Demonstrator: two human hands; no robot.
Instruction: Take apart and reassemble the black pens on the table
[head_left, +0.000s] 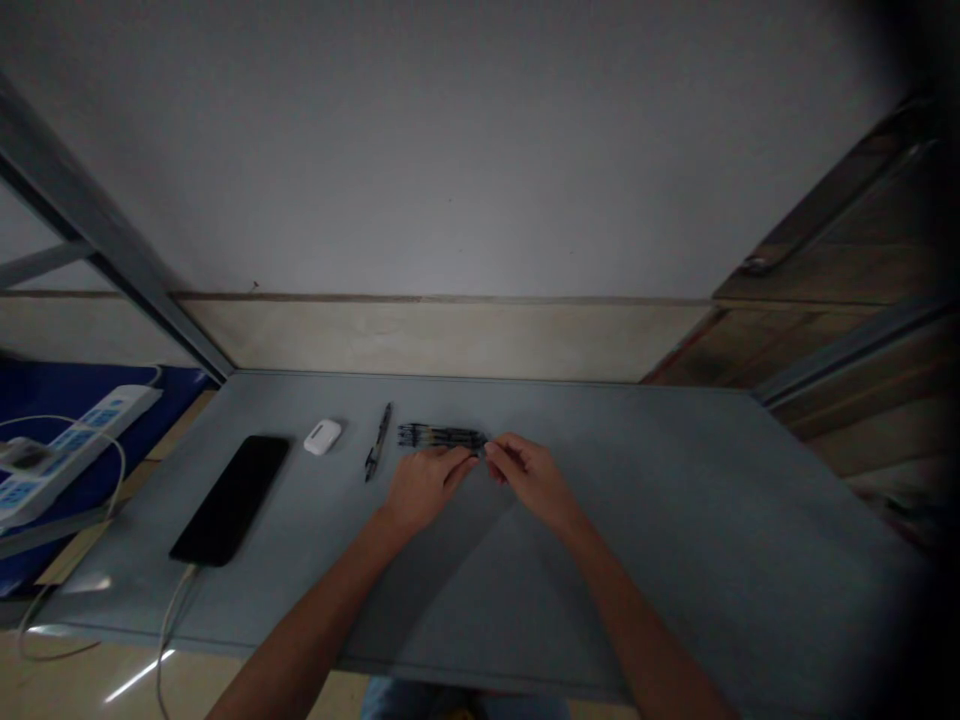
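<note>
Several black pens (439, 436) lie side by side in a row on the grey table, pointing left to right. My left hand (429, 487) is at their near side, its thumb and fingers closed together and covering part of the row. What those fingers grip is hidden. At the right end of the row, my right hand (529, 474) pinches the end of a pen with thumb and forefinger. The fingertips of both hands nearly meet there. A single black pen (379, 442) lies apart on the left, slanting away from me.
Left of the pens are a white earbud case (323, 437) and a black phone (231, 500) with a cable (176, 605) plugged in. A white power strip (75, 450) rests on a blue surface beyond the left edge. A pale wall (450, 180) stands behind the grey table (675, 520).
</note>
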